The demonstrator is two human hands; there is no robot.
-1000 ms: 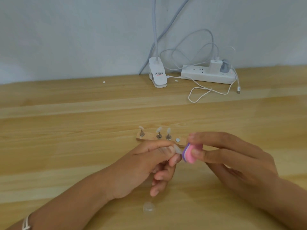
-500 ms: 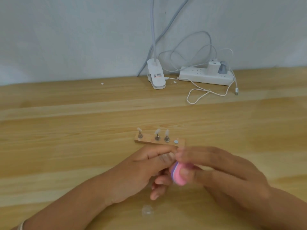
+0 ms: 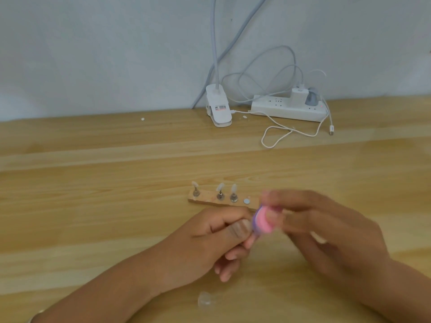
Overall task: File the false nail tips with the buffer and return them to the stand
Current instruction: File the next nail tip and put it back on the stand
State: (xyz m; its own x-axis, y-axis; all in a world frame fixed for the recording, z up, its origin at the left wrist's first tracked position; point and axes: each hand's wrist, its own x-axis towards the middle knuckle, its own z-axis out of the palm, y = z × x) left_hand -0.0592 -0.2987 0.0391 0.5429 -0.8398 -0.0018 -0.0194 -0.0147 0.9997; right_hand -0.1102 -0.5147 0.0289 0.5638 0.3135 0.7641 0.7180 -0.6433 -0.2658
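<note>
A small wooden stand (image 3: 205, 201) lies on the table with three clear nail tips (image 3: 220, 188) upright on metal pegs and one bare round disc (image 3: 246, 201). My left hand (image 3: 210, 245) is just in front of it, thumb and forefinger pinched together; the nail tip between them is hidden behind the buffer. My right hand (image 3: 326, 234), blurred by motion, pinches a pink and purple buffer (image 3: 263, 221) that presses against my left fingertips. A clear nail tip (image 3: 205, 298) lies loose on the table near the front edge.
At the back by the wall sit a white clip lamp base (image 3: 218, 106), a white power strip (image 3: 289, 108) with plugged chargers, and a loose white cable (image 3: 286, 134). Two tiny white specks lie near them on the wooden table (image 3: 93, 183).
My right hand with the buffer went down and left, then back up along my left fingertips, in a filing stroke. My left hand stayed about where it was.
</note>
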